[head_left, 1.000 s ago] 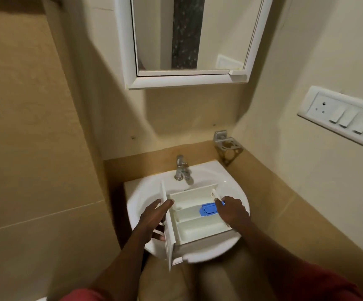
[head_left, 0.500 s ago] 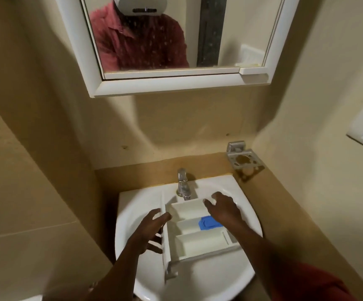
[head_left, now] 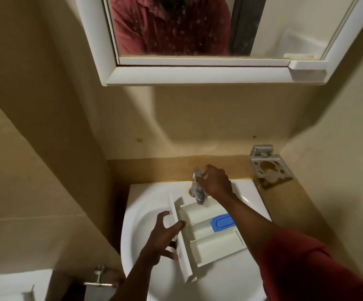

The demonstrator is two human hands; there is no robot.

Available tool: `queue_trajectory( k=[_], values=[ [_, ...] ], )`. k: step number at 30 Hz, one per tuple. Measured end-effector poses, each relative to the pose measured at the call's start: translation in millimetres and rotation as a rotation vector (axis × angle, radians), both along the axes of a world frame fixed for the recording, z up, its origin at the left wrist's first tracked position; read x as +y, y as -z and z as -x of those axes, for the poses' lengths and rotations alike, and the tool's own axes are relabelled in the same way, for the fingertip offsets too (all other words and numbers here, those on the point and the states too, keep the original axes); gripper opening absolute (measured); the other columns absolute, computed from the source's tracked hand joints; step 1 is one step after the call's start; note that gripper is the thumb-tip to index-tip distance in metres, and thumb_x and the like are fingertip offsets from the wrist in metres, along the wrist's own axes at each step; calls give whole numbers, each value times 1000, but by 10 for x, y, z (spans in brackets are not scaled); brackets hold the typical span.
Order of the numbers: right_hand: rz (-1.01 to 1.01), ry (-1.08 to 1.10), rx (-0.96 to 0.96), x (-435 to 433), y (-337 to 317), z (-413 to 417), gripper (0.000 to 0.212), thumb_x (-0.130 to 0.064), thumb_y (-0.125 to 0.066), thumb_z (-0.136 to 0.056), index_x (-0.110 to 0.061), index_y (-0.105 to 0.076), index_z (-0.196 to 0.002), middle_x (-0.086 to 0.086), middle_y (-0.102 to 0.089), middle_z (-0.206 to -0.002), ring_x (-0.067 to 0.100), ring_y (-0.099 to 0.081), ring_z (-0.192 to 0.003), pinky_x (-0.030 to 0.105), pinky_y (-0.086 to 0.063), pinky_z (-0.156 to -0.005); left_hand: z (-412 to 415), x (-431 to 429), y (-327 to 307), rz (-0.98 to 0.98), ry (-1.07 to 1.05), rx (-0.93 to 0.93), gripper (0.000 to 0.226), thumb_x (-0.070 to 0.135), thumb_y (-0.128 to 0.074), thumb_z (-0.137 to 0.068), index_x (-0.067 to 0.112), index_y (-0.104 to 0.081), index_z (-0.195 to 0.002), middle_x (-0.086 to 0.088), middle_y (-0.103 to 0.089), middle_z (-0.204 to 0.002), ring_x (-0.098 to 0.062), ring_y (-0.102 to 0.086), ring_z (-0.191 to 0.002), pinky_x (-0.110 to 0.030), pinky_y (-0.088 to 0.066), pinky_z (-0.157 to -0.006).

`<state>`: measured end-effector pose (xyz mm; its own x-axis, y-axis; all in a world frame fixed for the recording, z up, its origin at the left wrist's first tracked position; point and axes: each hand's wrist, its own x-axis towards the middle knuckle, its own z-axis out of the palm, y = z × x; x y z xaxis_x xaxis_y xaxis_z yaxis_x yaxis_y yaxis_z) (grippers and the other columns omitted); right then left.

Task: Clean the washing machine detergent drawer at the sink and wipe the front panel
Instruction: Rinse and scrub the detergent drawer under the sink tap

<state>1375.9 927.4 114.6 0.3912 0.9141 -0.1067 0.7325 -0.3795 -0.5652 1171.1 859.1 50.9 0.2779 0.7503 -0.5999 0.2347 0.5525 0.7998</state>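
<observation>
The white detergent drawer point(head_left: 208, 237) lies in the white sink point(head_left: 141, 203), its compartments facing up and a blue insert point(head_left: 223, 222) on its right side. My left hand point(head_left: 163, 235) grips the drawer's front panel at the left, thumb on the inner side and fingers behind. My right hand point(head_left: 215, 181) is closed around the top of the chrome tap point(head_left: 197, 192) at the back of the basin. The tap's spout hangs over the drawer's far compartment. No water is visible.
A white-framed mirror cabinet point(head_left: 198, 72) hangs low above the sink. A metal holder point(head_left: 267, 164) juts from the wall at the right. Tiled walls close in on both sides. A chrome fitting point(head_left: 100, 276) and a white fixture sit low at the left.
My right hand left the drawer's right edge and moved up to the tap. The drawer went from held over the basin to lying in it. The view came closer to the sink.
</observation>
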Motion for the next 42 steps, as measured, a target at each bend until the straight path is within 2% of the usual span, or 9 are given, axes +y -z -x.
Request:
queue_trajectory(
  k=[10,14,18,22,25,30,34,37,42],
  values=[
    [-37,-247,-348,85,55,-268,16,-22,-47,-95,-24,-54,-109,11,-67,-98,34,-63,-87,35,-49,-70,-10,147,8,95,44,-46,65,51,-73,-77,34,-35,-127,-25,-61,-113,-35,-69,-83,-61,-59,-67],
    [-35,44,-191,3,204,-489,19,-12,-40,-93,-18,-58,-97,12,-65,-91,27,-55,-75,28,-41,-63,30,140,31,113,87,-50,67,49,-74,-74,36,-34,-126,-24,-63,-110,-32,-69,-78,-60,-58,-71],
    [-84,103,2,-374,547,-370,23,-4,-55,-83,-21,-65,-72,1,-71,-78,20,-66,-75,19,-41,-60,38,118,110,113,114,-36,68,43,-73,-73,37,-32,-127,-18,-63,-108,-31,-69,-78,-61,-58,-72],
    [278,-70,13,-510,899,-244,21,-14,-52,-80,-22,-71,-77,2,-73,-97,22,-65,-97,28,-51,-85,11,120,158,123,127,-32,68,39,-70,-72,35,-32,-129,-19,-62,-106,-32,-70,-81,-57,-60,-71],
    [447,-164,-81,-389,950,-227,15,-25,-45,-80,-18,-55,-70,11,-68,-104,28,-63,-100,28,-45,-80,-2,118,182,125,126,-49,61,33,-68,-79,34,-32,-128,-19,-63,-103,-29,-68,-76,-54,-60,-69],
    [410,-178,-259,-324,999,165,35,-26,-45,-94,-3,-60,-116,16,-62,-120,31,-59,-113,35,-46,-93,15,97,214,127,119,-71,51,29,-65,-86,36,-34,-126,-16,-65,-99,-27,-69,-75,-54,-60,-70],
    [467,-352,-117,-329,1053,604,28,-14,-50,-91,0,-64,-111,17,-65,-118,30,-62,-109,32,-49,-89,25,108,232,111,110,-51,49,34,-65,-88,36,-34,-127,-16,-67,-100,-28,-70,-78,-56,-60,-71],
    [496,-373,-46,-288,977,422,31,-24,-51,-87,-5,-68,-104,15,-68,-111,30,-64,-102,35,-52,-88,68,108,235,114,102,-52,50,35,-64,-89,36,-34,-129,-20,-67,-107,-30,-70,-82,-52,-61,-69],
    [493,-40,-91,-216,869,-142,34,-30,-46,-91,-5,-63,-108,15,-64,-111,30,-60,-107,32,-47,-88,61,62,182,115,124,-56,55,32,-66,-85,39,-31,-127,-19,-67,-108,-30,-70,-82,-57,-59,-72]
  ],
)
